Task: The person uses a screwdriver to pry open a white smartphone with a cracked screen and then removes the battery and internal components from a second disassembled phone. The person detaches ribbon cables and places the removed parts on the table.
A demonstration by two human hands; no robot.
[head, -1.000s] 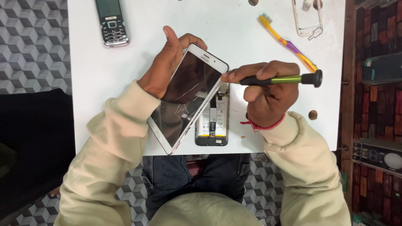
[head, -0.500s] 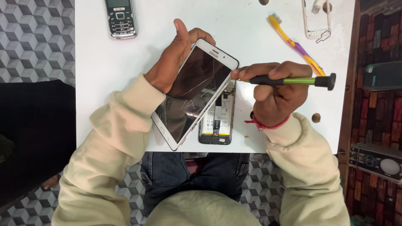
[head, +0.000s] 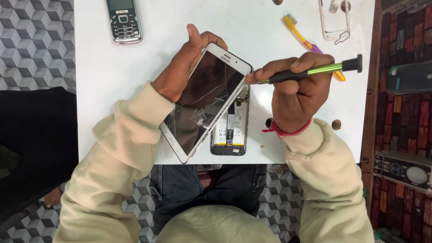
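Note:
My left hand (head: 182,67) grips a white smartphone screen panel (head: 204,101) with cracked dark glass, tilted up off the phone body. The opened phone body (head: 231,128), with its battery and board showing, lies flat on the white table (head: 112,76) under the panel's right edge. My right hand (head: 297,87) holds a green and black screwdriver (head: 315,71), its tip at the upper right edge of the panel.
A dark keypad phone (head: 123,20) lies at the table's far left. A yellow and purple toothbrush (head: 306,42) and a white phone frame (head: 335,20) lie at the far right. Small round bits (head: 336,124) rest near my right wrist. Patterned floor surrounds the table.
The view has shifted slightly. The screen panel stays lifted in my left hand, and the screwdriver tip stays at its upper right edge.

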